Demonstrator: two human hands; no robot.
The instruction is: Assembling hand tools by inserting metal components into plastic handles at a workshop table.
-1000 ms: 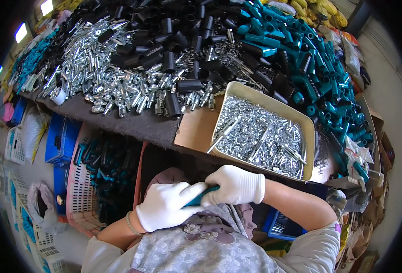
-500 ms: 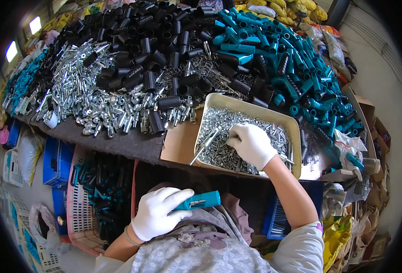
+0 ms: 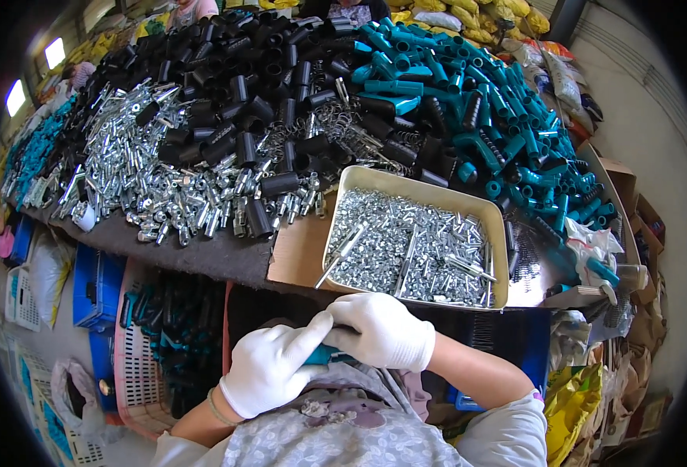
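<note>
Gripping a teal casing (image 3: 322, 356) with left fingers (image 3: 310, 333), lower centre.
Long axis and pointing end hidden; right fingers (image 3: 347, 311) curled, hold unclear.

My left fingers (image 3: 310, 336) and right fingers (image 3: 343, 314) meet over a teal piece (image 3: 322, 356), mostly hiding it! Just beyond them, rightward, a cream tray (image 3: 502, 253) of small metal parts (image 3: 371, 261); farther out, black tubes (image 3: 246, 148) mostly leftward, teal tubes (image 3: 507, 109) rightward.
</note>
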